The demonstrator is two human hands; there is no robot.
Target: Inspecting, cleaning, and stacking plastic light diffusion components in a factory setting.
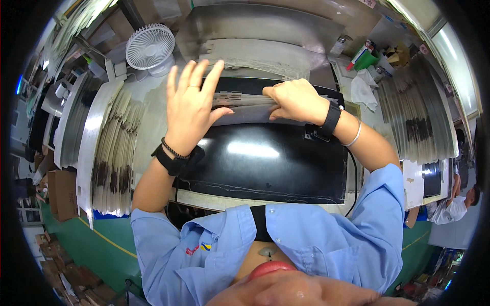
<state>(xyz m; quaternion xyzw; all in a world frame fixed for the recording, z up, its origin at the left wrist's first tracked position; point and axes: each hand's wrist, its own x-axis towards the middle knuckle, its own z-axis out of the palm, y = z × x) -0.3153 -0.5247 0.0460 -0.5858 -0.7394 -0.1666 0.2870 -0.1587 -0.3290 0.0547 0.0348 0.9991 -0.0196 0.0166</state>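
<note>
My right hand (298,102) is closed on the right end of a thin bundle of greyish sheets (242,101), thumb and fingers on either side of its edge. The bundle is held over a glossy black board (265,163). At the bundle's left end, my left hand (191,104) is raised with its fingers spread and holds nothing; whether its thumb touches the sheets I cannot tell. Beyond the bundle, a flat pile of similar grey sheets (260,53) lies on a metal surface.
A white fan (150,48) stands at the back left. Tall stacks of sheets flank me, a left stack (115,153) and a right stack (416,112). At the back right are a green container (365,60) and a crumpled white cloth (364,86). Another person (451,209) is at far right.
</note>
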